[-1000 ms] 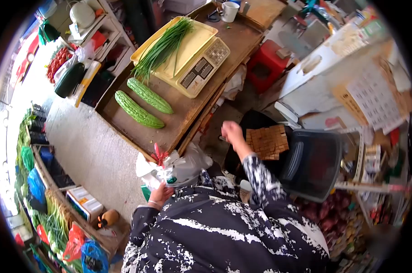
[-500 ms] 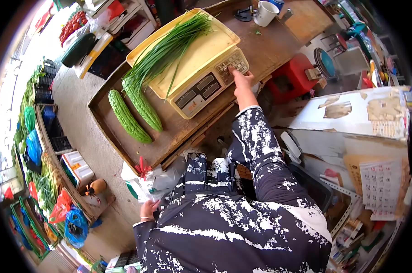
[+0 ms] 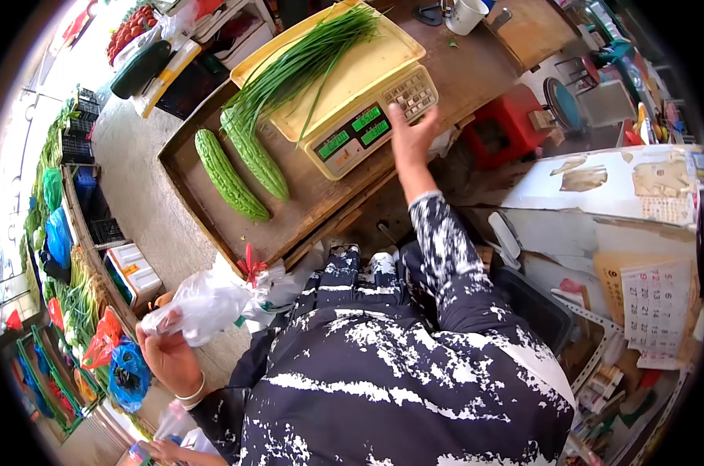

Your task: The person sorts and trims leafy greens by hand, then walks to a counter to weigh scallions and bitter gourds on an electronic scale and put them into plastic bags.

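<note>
My left hand (image 3: 169, 357) is closed on a clear plastic bag (image 3: 212, 299), stretched out from a bunch of bags tied with a red string (image 3: 251, 264). My right hand (image 3: 414, 147) hovers at the front edge of the scale's keypad (image 3: 414, 95), fingers apart and holding nothing. The cream-coloured scale (image 3: 352, 159) shows lit green digits, too blurred to read. On its yellow tray (image 3: 391, 46) lies a bundle of long green chives (image 3: 305, 66). Two bitter melons, one on the left (image 3: 226, 175) and one nearer the scale (image 3: 259, 159), rest on the table beside it; the chives' ends overlap the nearer one.
The wooden table (image 3: 313, 206) has a raised edge. A white mug (image 3: 467, 15) stands at its far end, with a red stool (image 3: 507, 128) to the right. Vegetable crates (image 3: 95, 295) line the left side. Another person's hand (image 3: 173, 452) shows at the bottom left.
My left hand has moved left and outward, pulling the plastic bag with it. My right hand has drawn back from the keys, its fingers opening. The scale's displays now glow green.
</note>
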### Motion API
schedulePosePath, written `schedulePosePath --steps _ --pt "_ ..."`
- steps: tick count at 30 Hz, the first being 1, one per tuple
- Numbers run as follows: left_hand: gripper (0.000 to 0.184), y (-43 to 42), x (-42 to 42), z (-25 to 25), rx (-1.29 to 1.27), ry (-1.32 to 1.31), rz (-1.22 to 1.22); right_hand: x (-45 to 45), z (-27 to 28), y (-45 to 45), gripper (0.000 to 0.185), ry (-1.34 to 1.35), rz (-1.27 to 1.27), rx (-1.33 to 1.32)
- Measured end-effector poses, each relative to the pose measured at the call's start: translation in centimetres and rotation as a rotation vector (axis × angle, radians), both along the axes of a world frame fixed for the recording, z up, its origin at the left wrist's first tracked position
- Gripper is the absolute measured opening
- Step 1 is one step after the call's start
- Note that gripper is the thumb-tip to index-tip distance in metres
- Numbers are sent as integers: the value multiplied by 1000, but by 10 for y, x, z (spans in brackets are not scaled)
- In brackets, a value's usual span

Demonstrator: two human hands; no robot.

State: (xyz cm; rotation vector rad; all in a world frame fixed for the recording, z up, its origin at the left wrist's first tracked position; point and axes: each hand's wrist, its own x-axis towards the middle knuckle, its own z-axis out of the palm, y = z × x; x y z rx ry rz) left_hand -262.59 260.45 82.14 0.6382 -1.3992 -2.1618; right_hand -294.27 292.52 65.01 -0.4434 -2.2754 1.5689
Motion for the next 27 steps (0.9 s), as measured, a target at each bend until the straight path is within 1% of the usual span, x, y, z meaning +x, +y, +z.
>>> schedulePosePath --steps 1,2,3,4,5,6,7,8,9,10,12,13,14,15,16,17,18,19,20,22,23,24,26,27 --pt "23 1 -9 1 95 74 -45 27 23 -22 79 -28 129 29" --pt "28 -1 -16 -2 124 33 -106 59 68 -43 77 -22 431 -232" --pt "28 4 -29 0 347 127 -257 76 59 -59 74 -49 785 -280" --pt "28 13 -42 6 570 219 -408 103 88 -74 73 -60 1013 -272" --pt "26 22 -50 19 655 210 -436 125 81 -97 77 8 1110 -289" --pt "26 28 -57 35 660 209 -448 138 92 -109 82 50 1245 -183" --pt "25 32 -63 51 635 192 -564 149 109 -120 82 -100 1350 -237" --pt "25 34 -66 65 608 174 -675 162 100 -140 69 151 1311 -376" --pt "28 39 -72 74 460 154 -682 164 106 -142 55 77 1402 -376" --pt "28 38 -76 73 459 151 -678 163 115 -144 41 3 1496 -377" --pt "32 36 -84 77 263 41 -501 154 128 -128 21 -163 1310 -428" --pt "39 28 -87 70 5 -48 -507 143 128 -114 15 -169 1212 -480" --pt "39 37 -93 68 -435 -1 -567 129 117 -98 14 -223 1178 -623" --pt "36 25 -95 54 -868 -174 -553 118 114 -84 8 -355 1102 -598" --pt "33 11 -96 32 -1290 -365 -507 105 107 -68 11 -356 1068 -519" --pt "27 3 -93 7 -1283 -426 -443 90 90 -52 13 -363 1078 -480" --pt "22 -4 -88 -25 -1274 -492 -371 79 91 -42 17 -416 1140 -361" --pt "22 -25 -73 -76 -1044 -540 -337 64 97 -30 29 -540 1347 -252" --pt "22 -38 -57 -119 -819 -570 -298 47 103 -22 47 -625 1445 -73" --pt "24 -15 -45 -143 125 -443 -107 3 108 -14 66 -277 1310 295" --pt "28 -3 -41 -150 267 -439 -82 -24 111 -13 74 -63 1254 528" --pt "34 14 -41 -152 309 -389 -43 -53 113 -16 82 157 1179 745" --pt "30 37 -37 -170 386 -349 108 -104 106 -27 94 319 1057 1242" --pt "34 52 -41 -160 462 -317 145 -123 105 -37 94 340 1085 1237"
